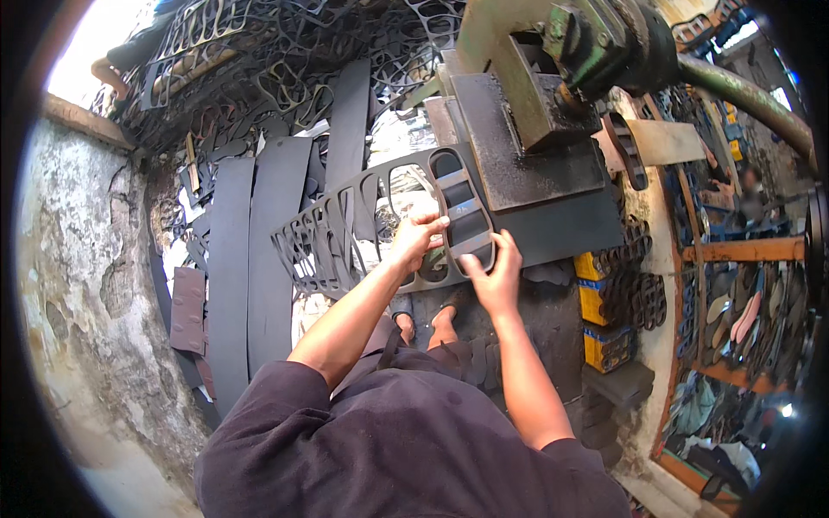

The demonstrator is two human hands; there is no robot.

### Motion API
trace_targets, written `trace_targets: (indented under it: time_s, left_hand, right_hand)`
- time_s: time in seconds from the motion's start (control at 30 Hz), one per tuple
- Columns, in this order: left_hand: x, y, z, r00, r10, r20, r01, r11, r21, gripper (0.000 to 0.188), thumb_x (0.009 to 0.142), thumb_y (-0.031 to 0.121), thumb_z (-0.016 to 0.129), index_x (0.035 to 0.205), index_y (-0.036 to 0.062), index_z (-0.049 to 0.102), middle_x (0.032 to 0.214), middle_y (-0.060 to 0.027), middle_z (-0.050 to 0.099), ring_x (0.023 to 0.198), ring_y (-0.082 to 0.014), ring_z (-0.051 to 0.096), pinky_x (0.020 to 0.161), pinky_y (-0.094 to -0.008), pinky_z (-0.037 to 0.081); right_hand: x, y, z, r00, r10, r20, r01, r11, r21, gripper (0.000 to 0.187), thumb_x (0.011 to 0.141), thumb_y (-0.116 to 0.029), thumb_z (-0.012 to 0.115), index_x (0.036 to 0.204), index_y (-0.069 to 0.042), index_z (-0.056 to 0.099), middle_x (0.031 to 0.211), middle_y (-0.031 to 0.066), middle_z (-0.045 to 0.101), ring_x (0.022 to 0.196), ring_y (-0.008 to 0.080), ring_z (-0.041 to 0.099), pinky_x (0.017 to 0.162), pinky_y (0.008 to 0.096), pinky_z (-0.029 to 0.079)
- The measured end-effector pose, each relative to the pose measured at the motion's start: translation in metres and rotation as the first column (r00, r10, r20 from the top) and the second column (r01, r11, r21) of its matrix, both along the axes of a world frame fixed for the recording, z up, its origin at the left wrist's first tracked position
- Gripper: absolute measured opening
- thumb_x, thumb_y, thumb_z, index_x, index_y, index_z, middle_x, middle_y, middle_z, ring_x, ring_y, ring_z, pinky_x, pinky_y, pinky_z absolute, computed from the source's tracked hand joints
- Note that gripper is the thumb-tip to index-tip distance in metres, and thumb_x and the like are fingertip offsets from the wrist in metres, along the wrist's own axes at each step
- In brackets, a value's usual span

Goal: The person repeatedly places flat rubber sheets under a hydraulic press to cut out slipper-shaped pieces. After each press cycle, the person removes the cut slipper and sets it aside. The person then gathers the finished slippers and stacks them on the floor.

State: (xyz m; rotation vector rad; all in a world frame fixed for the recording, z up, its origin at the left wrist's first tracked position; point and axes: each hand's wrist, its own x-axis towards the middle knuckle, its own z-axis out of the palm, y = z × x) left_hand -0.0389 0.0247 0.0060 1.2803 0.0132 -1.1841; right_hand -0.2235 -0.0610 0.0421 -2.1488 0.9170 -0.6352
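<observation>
Dark purple cloth of the person's shirt [406, 449] fills the lower centre of the frame, with both bare forearms rising from it. At far left stands a rough, stained plaster wall [78, 259]. Next to it, left of centre, long flat black rubber strips [250, 259] lean upright, and tangled black cut-out rubber scrap [285, 52] is heaped across the upper left. At centre lies a dark grey rubber sheet punched with rows of sole-shaped holes [337, 233], running from centre left to beneath the press. The left hand [416, 242] closes its grip on the sheet's near edge. Just right of it, a grey metal sole-shaped cutting die [466, 220] rests on the sheet; the right hand [494, 274] touches the die's lower end, fingers partly spread. Above, at upper centre right, sits a green steel press head with a dark flat plate [527, 129]. At right, yellow boxes [604, 319] carry stacked black cut pieces.
</observation>
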Motion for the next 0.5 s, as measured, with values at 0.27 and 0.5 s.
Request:
trace_targets:
  time_s: [0.27,0.5]
  left_hand:
    - [-0.002,-0.079,-0.004,1.0,0.005,-0.025,-0.007,0.998,-0.067,0.061,0.094,0.026,0.078,0.14,-0.0085,0.056,0.116,-0.0109,0.069,0.102,-0.0184,0.066,0.088,-0.0337,0.057]
    - [0.041,-0.051,-0.069,0.974,0.199,0.104,-0.224,0.892,0.393,0.043,0.092,0.018,0.073,0.13,0.002,0.062,0.106,-0.009,0.072,0.096,-0.0179,0.067,0.08,-0.0363,0.054]
  right_hand:
    - [-0.068,-0.09,-0.034,0.857,-0.152,-0.493,0.049,0.975,-0.216,0.068,0.095,-0.047,0.068,0.157,-0.034,0.044,0.168,0.0134,0.032,0.157,0.0367,0.024,0.12,0.067,0.025]
    - [-0.06,-0.158,-0.023,0.825,-0.202,-0.527,0.137,0.978,-0.16,0.072,0.091,-0.055,0.069,0.156,-0.037,0.045,0.17,0.0064,0.031,0.159,0.0291,0.021,0.122,0.0702,0.018]
